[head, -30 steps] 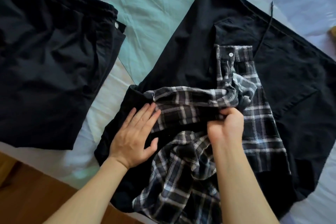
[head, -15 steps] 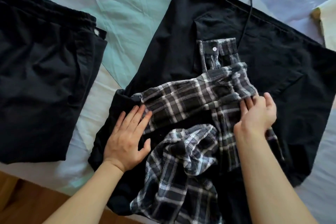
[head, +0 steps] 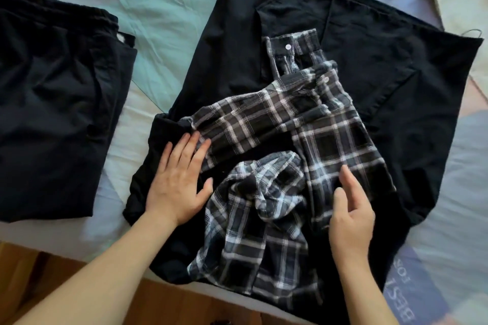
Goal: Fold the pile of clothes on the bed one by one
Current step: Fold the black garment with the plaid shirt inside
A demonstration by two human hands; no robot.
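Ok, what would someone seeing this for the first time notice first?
The plaid shirt, half folded in the middle on top of a spread black garment. Both hands are on it: the left hand presses flat at its left edge, the right hand hovers open at its right. A folded black garment lies far left.

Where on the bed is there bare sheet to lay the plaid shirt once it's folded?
Bare sheet runs between the folded black pants and the spread black garment, widest at the far end. More shows at the right edge. The middle is crowded: the plaid shirt and both hands, left and right.
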